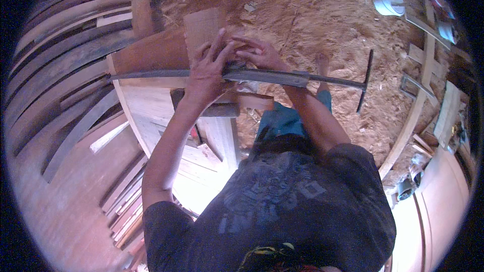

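Observation:
A long dark metal bar clamp (267,76) lies across the wooden bench, its screw ending in a T-shaped handle (362,85) at the right. My left hand (203,73) rests over the clamp and the wood beside it, fingers spread apart. Just to its right, my right hand (263,56) is beyond the bar with bent fingers drawn together; what they hold, if anything, is hidden. Behind my left fingers stands a light brown board (204,22), next to a reddish-brown board (148,53). A short wooden piece (256,102) sticks out below the bar.
Stacked curved timber (75,53) fills the left side. The bench (151,106) has a pale wooden top. Wood shavings (302,15) cover the floor. A white bucket (388,3) stands at the far right, near a long wooden strip (422,85) and scattered offcuts.

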`<control>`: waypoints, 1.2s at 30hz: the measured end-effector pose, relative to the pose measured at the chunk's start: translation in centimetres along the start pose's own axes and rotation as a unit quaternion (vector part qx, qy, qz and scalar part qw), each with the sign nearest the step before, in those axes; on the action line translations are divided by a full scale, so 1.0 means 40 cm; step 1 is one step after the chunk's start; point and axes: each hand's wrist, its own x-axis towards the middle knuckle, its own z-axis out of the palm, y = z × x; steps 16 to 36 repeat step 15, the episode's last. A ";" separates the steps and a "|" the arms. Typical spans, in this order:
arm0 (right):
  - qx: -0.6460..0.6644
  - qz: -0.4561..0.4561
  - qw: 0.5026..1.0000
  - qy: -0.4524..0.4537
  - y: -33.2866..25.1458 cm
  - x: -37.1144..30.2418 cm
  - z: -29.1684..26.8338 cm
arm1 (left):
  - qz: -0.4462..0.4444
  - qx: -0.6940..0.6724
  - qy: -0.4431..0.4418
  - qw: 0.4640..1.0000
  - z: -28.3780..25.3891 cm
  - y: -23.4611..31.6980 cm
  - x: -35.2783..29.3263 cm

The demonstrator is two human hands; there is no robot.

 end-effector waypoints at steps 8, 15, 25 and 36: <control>-0.075 -0.062 0.957 0.272 -0.002 -0.450 -0.404 | 0.054 0.027 0.012 0.998 0.020 -0.042 -0.010; -0.038 -0.200 0.977 0.057 -0.388 -0.554 -0.333 | 0.061 0.038 0.030 0.997 0.028 -0.043 -0.005; -0.038 -0.200 0.977 0.057 -0.388 -0.554 -0.333 | 0.061 0.038 0.030 0.997 0.028 -0.043 -0.005; -0.038 -0.200 0.977 0.057 -0.388 -0.554 -0.333 | 0.061 0.038 0.030 0.997 0.028 -0.043 -0.005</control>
